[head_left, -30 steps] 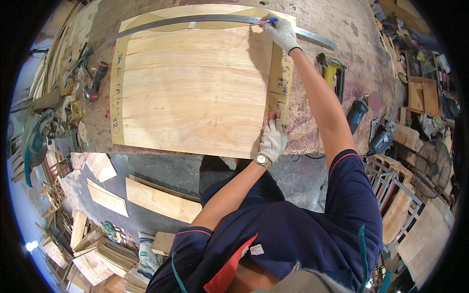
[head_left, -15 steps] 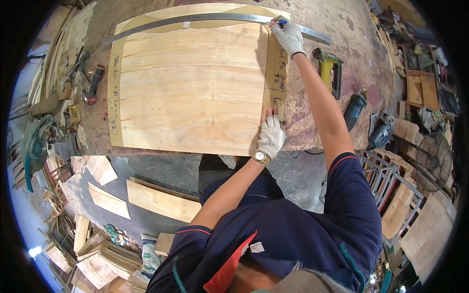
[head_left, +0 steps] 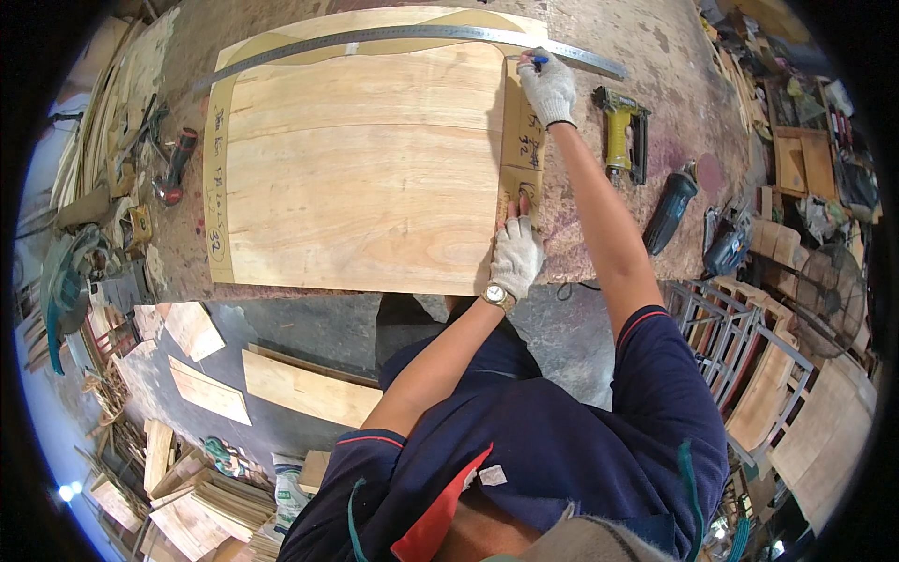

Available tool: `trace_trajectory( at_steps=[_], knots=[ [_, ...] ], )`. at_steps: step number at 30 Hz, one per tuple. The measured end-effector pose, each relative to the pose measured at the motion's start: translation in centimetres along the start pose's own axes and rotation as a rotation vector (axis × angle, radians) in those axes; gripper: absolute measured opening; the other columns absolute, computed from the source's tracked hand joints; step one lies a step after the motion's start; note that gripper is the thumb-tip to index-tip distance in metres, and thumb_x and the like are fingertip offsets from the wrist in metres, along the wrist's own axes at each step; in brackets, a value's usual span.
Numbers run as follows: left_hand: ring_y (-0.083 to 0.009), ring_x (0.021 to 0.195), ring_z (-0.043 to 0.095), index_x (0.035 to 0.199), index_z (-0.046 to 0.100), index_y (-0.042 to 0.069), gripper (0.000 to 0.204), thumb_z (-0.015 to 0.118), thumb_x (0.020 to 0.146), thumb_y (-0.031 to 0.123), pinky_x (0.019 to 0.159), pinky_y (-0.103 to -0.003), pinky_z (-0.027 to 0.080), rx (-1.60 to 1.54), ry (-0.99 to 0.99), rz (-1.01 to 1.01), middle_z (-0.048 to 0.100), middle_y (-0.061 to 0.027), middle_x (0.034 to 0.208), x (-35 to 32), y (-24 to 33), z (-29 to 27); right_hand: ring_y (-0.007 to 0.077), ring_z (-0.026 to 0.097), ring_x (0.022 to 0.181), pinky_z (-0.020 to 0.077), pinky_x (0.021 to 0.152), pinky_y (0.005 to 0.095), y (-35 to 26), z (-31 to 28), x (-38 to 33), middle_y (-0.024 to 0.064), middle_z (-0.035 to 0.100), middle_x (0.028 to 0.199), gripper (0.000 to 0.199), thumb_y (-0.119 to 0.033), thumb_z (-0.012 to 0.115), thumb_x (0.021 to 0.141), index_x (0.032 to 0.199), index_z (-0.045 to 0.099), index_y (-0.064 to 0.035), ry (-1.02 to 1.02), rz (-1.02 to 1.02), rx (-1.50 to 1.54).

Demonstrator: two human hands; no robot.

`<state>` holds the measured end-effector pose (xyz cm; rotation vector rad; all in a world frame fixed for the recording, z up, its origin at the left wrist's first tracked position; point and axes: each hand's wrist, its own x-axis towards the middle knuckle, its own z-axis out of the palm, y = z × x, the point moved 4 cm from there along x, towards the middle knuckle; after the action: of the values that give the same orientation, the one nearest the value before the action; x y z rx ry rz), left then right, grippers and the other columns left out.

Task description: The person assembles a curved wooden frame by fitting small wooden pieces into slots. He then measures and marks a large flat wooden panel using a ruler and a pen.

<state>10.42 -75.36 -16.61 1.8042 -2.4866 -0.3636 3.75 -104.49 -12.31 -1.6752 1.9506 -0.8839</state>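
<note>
A pale plywood sheet lies on the workbench, with a tan cardboard template along its right, far and left edges. Across the far side runs a long steel ruler. My gloved right hand grips a blue pen by the template's far right corner, just below the ruler. Near the sheet's front right corner, my gloved left hand rests with fingers stretched over the template's right strip. A watch sits on that wrist.
Right of the sheet lie a yellow nail gun, a dark-bodied grinder and another power tool. A red-and-black tool is at the left. Wood offcuts lie on the floor; a fan stands at the right.
My right hand with the pen has moved slightly nearer me, from the ruler's edge to just below it. My left hand stays on the template. The whole view has shifted a little.
</note>
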Motion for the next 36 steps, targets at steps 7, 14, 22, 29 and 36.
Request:
trace_trajectory(
  at_steps=[7,14,22,29,36],
  knots=[
    [-0.0378,0.142,0.04,0.133,0.059,-0.007,0.067,0.064,0.091,0.044,0.112,-0.049,0.039,-0.073,-0.02,-0.018,0.03,-0.0234,0.161,0.1,0.0,0.5,0.0268,0.071,0.076,0.0538,0.073,0.0371,0.7,0.0,-1.2,0.0137,0.074,0.085,0.03,-0.036,0.066,0.092,0.105,0.073,-0.01,0.05,-0.001,-0.022],
    [-0.044,0.146,0.032,0.142,0.048,-0.01,0.073,0.055,0.095,0.046,0.116,-0.052,0.034,-0.179,-0.091,-0.046,0.027,-0.0278,0.161,0.1,-0.5,-1.3,0.0133,0.068,0.078,0.0523,0.072,0.0284,0.3,-0.7,-4.6,0.0077,0.074,0.086,0.017,-0.016,0.073,0.092,0.102,0.07,-0.0023,0.143,0.101,0.421],
    [-0.0342,0.123,0.055,0.099,0.073,-0.001,0.053,0.066,0.086,0.05,0.095,-0.045,0.051,-0.329,-0.171,0.148,0.055,-0.0201,0.134,0.1,-3.3,-6.7,0.0128,0.065,0.083,0.0514,0.076,0.0268,-4.3,-2.8,-12.0,0.0086,0.073,0.095,0.022,-0.016,0.071,0.096,0.109,0.067,0.0014,0.066,0.083,0.643],
    [-0.0316,0.081,0.07,0.095,0.073,0.008,0.036,0.065,0.09,0.043,0.069,-0.044,0.056,-0.513,-0.315,-0.192,0.07,-0.0134,0.095,-7.4,-17.0,-11.6,0.0122,0.064,0.079,0.0474,0.067,0.0257,-13.7,-1.0,-18.4,0.0079,0.07,0.087,0.017,-0.019,0.062,0.102,0.102,0.063,-0.0013,-0.173,-0.084,0.683],
    [-0.0357,0.081,0.071,0.11,0.07,0.014,0.027,0.061,0.093,0.033,0.072,-0.046,0.056,-0.481,0.18,-0.715,0.072,-0.0152,0.087,-21.8,-42.8,-14.8,0.0079,0.055,0.07,0.0434,0.062,0.0254,-26.0,11.3,-27.8,0.0023,0.066,0.08,0.021,-0.023,0.058,0.103,0.095,0.062,-0.0039,-0.66,-0.139,0.551]
  ],
)
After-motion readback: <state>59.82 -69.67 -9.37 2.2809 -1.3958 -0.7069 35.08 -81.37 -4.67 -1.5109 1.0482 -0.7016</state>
